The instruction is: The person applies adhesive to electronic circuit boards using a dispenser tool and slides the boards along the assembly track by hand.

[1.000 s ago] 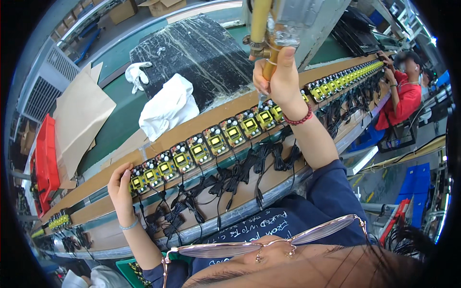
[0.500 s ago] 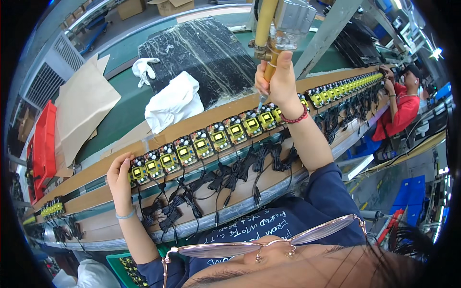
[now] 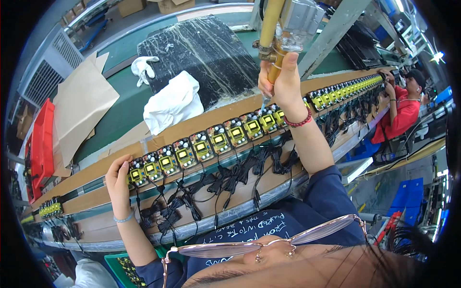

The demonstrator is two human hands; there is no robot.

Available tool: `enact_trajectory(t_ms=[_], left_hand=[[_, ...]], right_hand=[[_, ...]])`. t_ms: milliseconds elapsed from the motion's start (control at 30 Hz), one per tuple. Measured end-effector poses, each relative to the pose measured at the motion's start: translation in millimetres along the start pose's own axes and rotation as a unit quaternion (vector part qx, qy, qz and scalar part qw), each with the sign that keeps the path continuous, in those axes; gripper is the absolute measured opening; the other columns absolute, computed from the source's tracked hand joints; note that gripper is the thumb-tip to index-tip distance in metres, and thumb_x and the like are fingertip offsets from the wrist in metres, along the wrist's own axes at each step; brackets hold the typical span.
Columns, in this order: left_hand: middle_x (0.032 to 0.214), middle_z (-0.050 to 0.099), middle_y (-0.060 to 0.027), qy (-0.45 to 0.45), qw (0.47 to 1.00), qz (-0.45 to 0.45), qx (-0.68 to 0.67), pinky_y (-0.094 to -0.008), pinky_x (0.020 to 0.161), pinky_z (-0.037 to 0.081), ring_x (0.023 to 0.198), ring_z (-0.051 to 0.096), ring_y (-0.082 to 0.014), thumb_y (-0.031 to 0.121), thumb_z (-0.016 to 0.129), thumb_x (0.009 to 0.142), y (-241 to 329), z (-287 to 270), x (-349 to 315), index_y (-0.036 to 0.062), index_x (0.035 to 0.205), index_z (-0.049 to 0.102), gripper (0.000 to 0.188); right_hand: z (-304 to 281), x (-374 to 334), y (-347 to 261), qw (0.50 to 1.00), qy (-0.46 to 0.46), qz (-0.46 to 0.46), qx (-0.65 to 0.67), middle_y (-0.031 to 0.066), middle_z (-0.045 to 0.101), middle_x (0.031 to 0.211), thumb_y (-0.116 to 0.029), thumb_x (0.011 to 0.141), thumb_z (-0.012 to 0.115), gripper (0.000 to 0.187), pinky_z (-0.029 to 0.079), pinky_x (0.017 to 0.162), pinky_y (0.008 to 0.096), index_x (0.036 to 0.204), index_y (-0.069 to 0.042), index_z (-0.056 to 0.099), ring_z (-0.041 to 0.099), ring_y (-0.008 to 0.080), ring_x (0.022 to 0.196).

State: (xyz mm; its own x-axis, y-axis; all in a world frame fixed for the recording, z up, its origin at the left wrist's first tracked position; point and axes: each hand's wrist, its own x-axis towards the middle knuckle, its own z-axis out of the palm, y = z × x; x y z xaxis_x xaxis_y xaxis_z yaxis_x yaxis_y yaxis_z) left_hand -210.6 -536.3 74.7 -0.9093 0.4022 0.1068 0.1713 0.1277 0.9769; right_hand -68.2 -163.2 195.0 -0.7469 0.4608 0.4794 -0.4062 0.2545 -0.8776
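Note:
A long row of yellow-and-black circuit boards [image 3: 218,140] runs slantwise along the bench, close together. At the row's left end, my left hand [image 3: 117,185] has its fingers bent against the edge of the end circuit board [image 3: 136,174]. My right hand [image 3: 286,86] is closed around an amber dispenser [image 3: 275,72] attached to a yellow hose [image 3: 272,21]. Its thin pale nozzle [image 3: 264,102] points down at the top edge of the boards just left of my wrist. Whether the tip touches them, I cannot tell.
Bundled black cables [image 3: 225,180] hang from the boards on the near side. Beyond the row lie a white cloth [image 3: 175,103], a white glove [image 3: 143,69] and a smeared black panel [image 3: 199,57]. A red bin [image 3: 42,151] is at left. Far right, a person in red [image 3: 406,113] reaches the row.
The nozzle and my right hand have moved slightly to the right along the row. My left hand stays at the end board.

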Motion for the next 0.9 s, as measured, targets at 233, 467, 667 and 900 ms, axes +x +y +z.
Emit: enact_trajectory(t_ms=[233,467,667,900], left_hand=[[0.103,0.065,-0.0123,-0.049,0.998,-0.018,-0.028,-0.0278,0.09,0.041,0.099,0.058,-0.0166,0.012,0.048,0.091,13,-13,2,-0.0059,0.108,0.059,0.028],[0.105,0.065,-0.0157,-0.166,0.978,-0.081,-0.099,-0.0299,0.09,0.043,0.1,0.058,-0.0189,0.014,0.046,0.091,27,-17,27,-0.0064,0.116,0.054,0.034],[0.089,0.065,-0.0111,-0.153,0.979,-0.062,-0.119,-0.0281,0.079,0.047,0.082,0.062,-0.0176,0.019,0.045,0.091,17,-14,37,-0.0049,0.117,0.055,0.036],[0.082,0.062,-0.0073,-0.043,0.99,-0.046,-0.13,-0.0262,0.075,0.046,0.077,0.058,-0.0144,0.021,0.045,0.094,-2,-11,34,-0.0032,0.114,0.056,0.033]], right_hand=[[-24,2,-1,0.999,-0.018,0.007,0.026,0.0013,0.039,0.043,-0.069,0.087,0.027,0.071,0.029,0.034,0.0219,0.089,-0.002,0.05,0.038,0.0089,0.035],[-24,-3,-4,0.999,-0.017,-0.007,0.051,0.0009,0.039,0.045,-0.07,0.086,0.027,0.072,0.031,0.035,0.0234,0.099,-0.002,0.047,0.038,0.0094,0.036],[-18,-1,-9,0.998,-0.04,0.012,0.039,0.0007,0.039,0.044,-0.07,0.086,0.028,0.072,0.03,0.035,0.0222,0.086,-0.002,0.05,0.038,0.0085,0.036],[-22,-8,5,1.0,-0.026,-0.014,0.01,0.0,0.039,0.045,-0.071,0.085,0.03,0.072,0.031,0.036,0.0216,0.075,-0.003,0.048,0.039,0.0077,0.037]])
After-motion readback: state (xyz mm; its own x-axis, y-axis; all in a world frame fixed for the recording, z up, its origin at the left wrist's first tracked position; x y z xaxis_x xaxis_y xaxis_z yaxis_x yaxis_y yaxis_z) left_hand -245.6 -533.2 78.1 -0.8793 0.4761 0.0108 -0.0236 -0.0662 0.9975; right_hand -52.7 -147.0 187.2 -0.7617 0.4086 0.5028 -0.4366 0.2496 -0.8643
